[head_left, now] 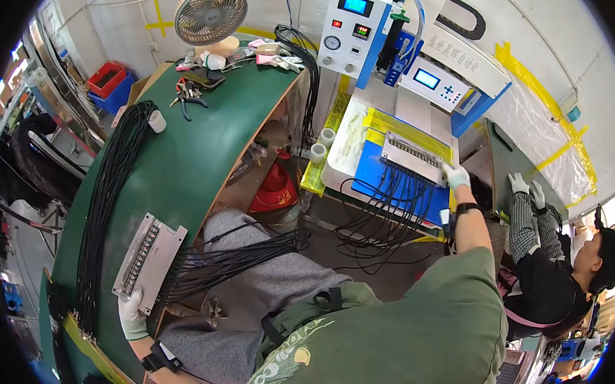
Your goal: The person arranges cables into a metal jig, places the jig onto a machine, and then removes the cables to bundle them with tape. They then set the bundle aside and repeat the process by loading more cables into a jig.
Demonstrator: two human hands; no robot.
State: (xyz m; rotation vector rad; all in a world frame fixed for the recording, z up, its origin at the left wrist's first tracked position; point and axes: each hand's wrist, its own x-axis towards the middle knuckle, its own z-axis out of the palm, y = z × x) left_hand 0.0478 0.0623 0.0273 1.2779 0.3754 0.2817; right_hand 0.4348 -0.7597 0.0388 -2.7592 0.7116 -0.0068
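Note:
My left hand, in a white glove, grips the lower end of a silver metal cable fixture on the green table. A row of small connectors runs along this fixture, and a bundle of black cables trails from it across my lap. My right hand, also gloved, is closed at the right end of a second metal fixture. That one rests on a blue mat on the base of a bench machine. Its black cables hang over the front edge.
Along the green table lie a long bundle of black cables, pliers and a fan. White tape rolls stand beside the machine. A co-worker sits at right. A red container is below.

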